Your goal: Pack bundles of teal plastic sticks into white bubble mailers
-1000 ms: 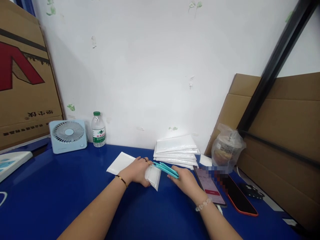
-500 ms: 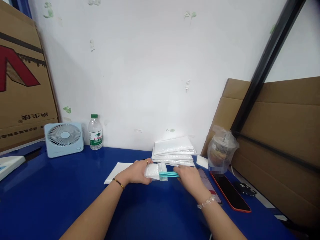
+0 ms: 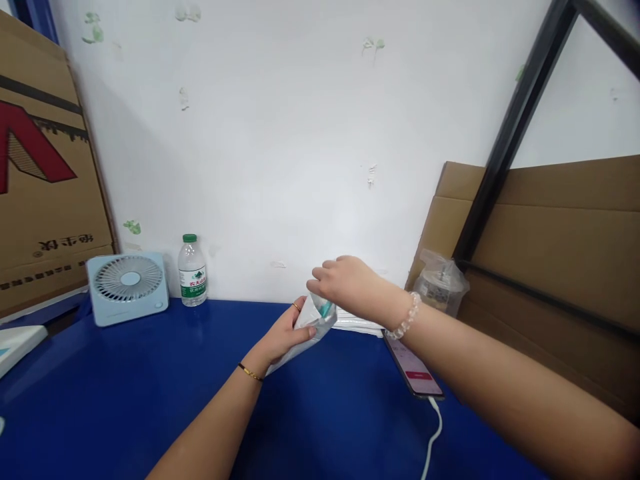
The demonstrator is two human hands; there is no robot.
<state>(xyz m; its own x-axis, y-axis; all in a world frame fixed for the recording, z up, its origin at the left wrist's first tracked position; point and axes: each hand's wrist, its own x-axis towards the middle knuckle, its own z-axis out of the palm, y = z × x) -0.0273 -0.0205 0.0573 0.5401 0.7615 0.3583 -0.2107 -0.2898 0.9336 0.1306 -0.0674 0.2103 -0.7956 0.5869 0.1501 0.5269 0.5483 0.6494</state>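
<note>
My left hand [image 3: 284, 337] is closed around a white padded mailer [image 3: 320, 327], thumb on its front face. The mailer is tilted, its mouth towards the upper right. Inside the mouth a bit of a teal item [image 3: 326, 309] shows; the rest of it is hidden. Just over this mouth, my right hand [image 3: 350, 283] has its fingers curled downward. Whatever those fingers grip is out of sight. Partly covered by my right hand, a stack of white padded mailers [image 3: 357, 323] lies against the wall.
On the blue table [image 3: 150, 387], a light blue fan [image 3: 131, 283] and a water bottle [image 3: 193, 273] stand at the left. A phone [image 3: 417, 373] with a white cable [image 3: 434, 433] lies right. Behind my right forearm is a bagged cup [image 3: 440, 287]. Cardboard [image 3: 565, 267] leans at the right.
The bubble-wrap pouch with teal sticks is no longer in my left hand, which now holds the white mailer, lifted off the table. My right hand has risen and moved left over the mailer's mouth.
</note>
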